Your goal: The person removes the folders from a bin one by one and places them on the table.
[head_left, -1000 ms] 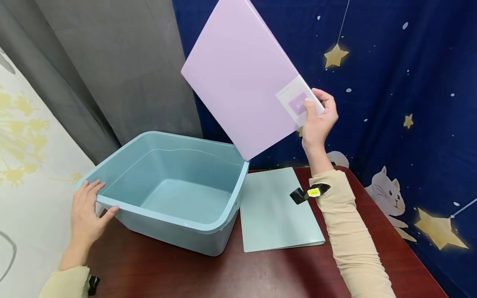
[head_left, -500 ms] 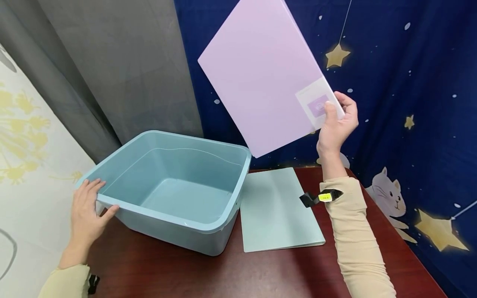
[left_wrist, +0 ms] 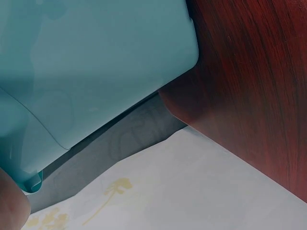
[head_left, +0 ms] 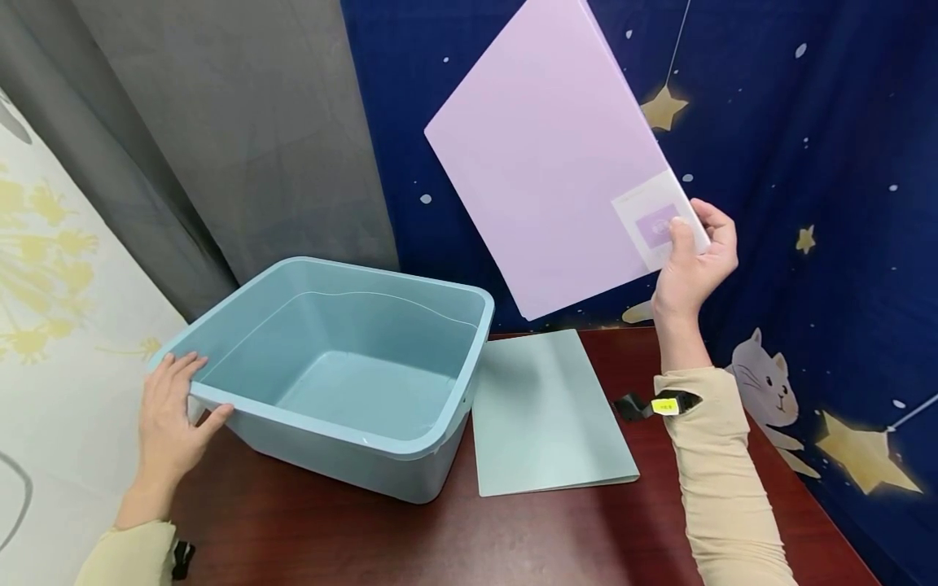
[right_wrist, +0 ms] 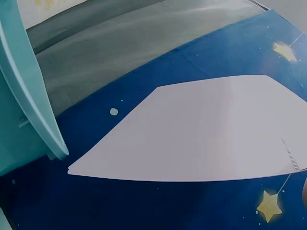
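Note:
In the head view my right hand [head_left: 694, 264] pinches a lilac file folder [head_left: 550, 163] by its lower right corner, thumb over the white label on its front. The folder hangs tilted in the air, its lowest corner just above a pale green folder [head_left: 550, 415] that lies flat on the table. My left hand [head_left: 170, 419] grips the near left corner of a blue plastic tub [head_left: 352, 435], fingers over the rim and thumb along the front edge. Nothing lies inside the tub. The right wrist view shows the lilac folder [right_wrist: 192, 134] from close by.
The dark red table [head_left: 330, 529] carries the tub at left and the green folder against its right side. Behind hang a grey curtain [head_left: 242, 122] and a blue star-patterned curtain [head_left: 806, 163]. A white patterned cloth [head_left: 59, 325] is at the far left.
My right hand has carried the lilac folder to the right and slightly down, so its lower corner is off the tub's rim. My left hand and the tub have stayed put.

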Available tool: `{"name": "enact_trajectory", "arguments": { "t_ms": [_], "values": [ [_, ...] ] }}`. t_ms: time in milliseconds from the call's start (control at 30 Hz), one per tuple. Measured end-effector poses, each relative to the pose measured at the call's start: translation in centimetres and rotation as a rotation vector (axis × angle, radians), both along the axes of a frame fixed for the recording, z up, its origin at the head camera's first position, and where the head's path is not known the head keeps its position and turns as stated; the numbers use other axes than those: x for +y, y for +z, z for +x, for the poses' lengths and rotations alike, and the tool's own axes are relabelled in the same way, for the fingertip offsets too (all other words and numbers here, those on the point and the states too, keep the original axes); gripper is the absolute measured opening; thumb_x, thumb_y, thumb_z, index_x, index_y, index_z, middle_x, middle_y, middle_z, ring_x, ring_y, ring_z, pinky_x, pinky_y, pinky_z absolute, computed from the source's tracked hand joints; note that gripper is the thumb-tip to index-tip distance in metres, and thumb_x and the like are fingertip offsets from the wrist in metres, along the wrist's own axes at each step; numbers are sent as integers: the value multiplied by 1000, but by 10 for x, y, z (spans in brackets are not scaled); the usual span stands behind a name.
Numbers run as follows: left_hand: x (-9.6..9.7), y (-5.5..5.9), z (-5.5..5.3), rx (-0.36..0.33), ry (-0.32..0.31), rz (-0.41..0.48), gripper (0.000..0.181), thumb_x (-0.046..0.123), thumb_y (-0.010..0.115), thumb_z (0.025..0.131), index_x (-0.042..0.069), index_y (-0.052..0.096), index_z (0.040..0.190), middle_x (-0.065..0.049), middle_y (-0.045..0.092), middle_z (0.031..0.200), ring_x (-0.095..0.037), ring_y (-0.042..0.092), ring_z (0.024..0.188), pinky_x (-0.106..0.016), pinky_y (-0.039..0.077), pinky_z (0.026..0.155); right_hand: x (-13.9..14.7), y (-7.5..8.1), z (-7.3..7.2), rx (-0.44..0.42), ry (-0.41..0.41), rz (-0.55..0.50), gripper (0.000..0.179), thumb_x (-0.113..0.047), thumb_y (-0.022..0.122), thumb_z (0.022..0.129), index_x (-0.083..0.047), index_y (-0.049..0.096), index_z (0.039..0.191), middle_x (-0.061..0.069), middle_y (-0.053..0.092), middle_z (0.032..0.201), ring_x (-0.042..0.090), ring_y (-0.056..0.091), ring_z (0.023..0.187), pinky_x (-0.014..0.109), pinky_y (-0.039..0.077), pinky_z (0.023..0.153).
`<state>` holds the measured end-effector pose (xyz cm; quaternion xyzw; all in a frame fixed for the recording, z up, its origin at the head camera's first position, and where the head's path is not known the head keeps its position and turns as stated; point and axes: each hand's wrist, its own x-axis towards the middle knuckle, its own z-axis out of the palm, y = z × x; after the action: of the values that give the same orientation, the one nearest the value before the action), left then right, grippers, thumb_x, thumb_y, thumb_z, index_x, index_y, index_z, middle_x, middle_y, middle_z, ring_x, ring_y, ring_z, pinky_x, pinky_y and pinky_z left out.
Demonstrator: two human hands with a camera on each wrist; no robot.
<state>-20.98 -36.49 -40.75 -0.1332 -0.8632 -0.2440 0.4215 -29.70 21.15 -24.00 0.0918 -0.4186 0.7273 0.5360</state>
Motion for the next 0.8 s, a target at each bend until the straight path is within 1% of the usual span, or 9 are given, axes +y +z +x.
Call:
{"name": "enact_trajectory", "arguments": {
  "t_ms": [33, 133, 333, 500, 800],
  "values": [
    [0, 0, 0, 0, 1, -2, 92, 69, 52, 74, -9, 48, 122, -33, 44, 125, -41, 26, 132, -46, 8, 112, 2, -2, 0, -1, -18, 18, 23, 11, 54, 73, -3, 64, 89, 7, 59, 81, 18, 57, 77, 27, 46, 66],
    [0, 0, 0, -3, 4, -5, 92, 69, 52, 74, -9, 47, 122, -32, 44, 125, -42, 26, 132, -46, 9, 112, 7, -6, 3, -5, -20, 17, 24, 11, 54, 73, -3, 64, 89, 7, 60, 82, 19, 57, 77, 27, 47, 66],
    [0, 0, 1, -9, 8, 1, 91, 68, 54, 74, -8, 48, 123, -31, 44, 126, -40, 26, 133, -50, 8, 111, 15, -11, 10, -10, 14, -33, 24, 13, 52, 73, 1, 63, 90, 10, 59, 85, 20, 59, 80, 28, 47, 67],
    [1, 0, 0, -5, 7, -6, 93, 69, 53, 73, -9, 48, 123, -32, 44, 126, -40, 26, 133, -45, 9, 112, 20, -16, 16, -29, 2, -24, 23, 13, 53, 73, 2, 64, 90, 9, 59, 84, 19, 58, 79, 28, 46, 66],
    [2, 0, -1, -5, 1, -4, 92, 69, 53, 74, -9, 48, 122, -32, 44, 126, -40, 26, 132, -44, 9, 112, 34, -30, 24, -48, -16, -27, 24, 13, 53, 73, 1, 64, 89, 10, 61, 84, 19, 58, 77, 28, 46, 66]
  ]
}}
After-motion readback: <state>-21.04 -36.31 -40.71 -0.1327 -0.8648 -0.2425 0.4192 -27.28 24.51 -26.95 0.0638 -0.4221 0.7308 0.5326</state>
